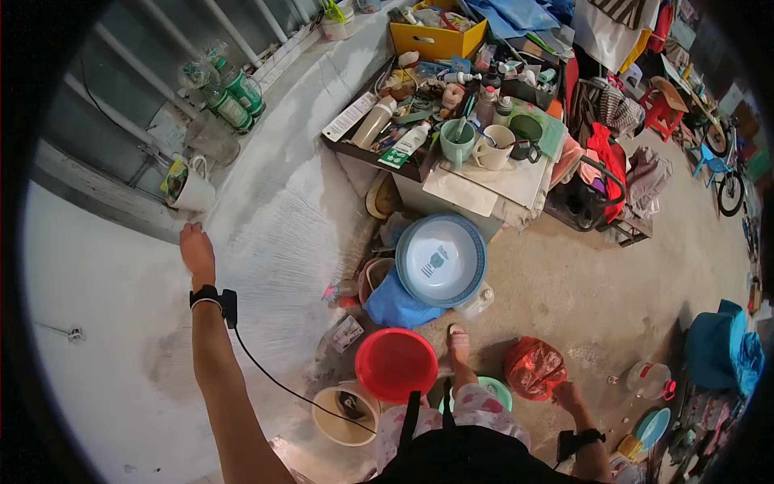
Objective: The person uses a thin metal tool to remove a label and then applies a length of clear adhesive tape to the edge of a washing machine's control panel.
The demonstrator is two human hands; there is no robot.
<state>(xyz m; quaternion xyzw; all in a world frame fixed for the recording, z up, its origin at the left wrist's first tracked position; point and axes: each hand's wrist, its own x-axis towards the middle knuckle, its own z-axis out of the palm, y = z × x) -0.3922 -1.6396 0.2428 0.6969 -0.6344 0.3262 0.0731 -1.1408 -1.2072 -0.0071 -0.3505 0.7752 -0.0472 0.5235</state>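
Observation:
My left hand is raised at the left, by the edge of the window ledge. Its fingers look curled together, and whatever they may hold is hidden. Just beyond it on the ledge stands a white mug with something colourful inside. Low on the right, my right hand has its fingers closed at the edge of a red plastic bag. The bag hangs or rests just above the floor; its contents cannot be made out.
A red basin and a cream bucket stand near my legs. Ahead are stacked blue-rimmed basins and a cluttered table with cups. Green bottles line the ledge. A clear plastic jug lies at the right.

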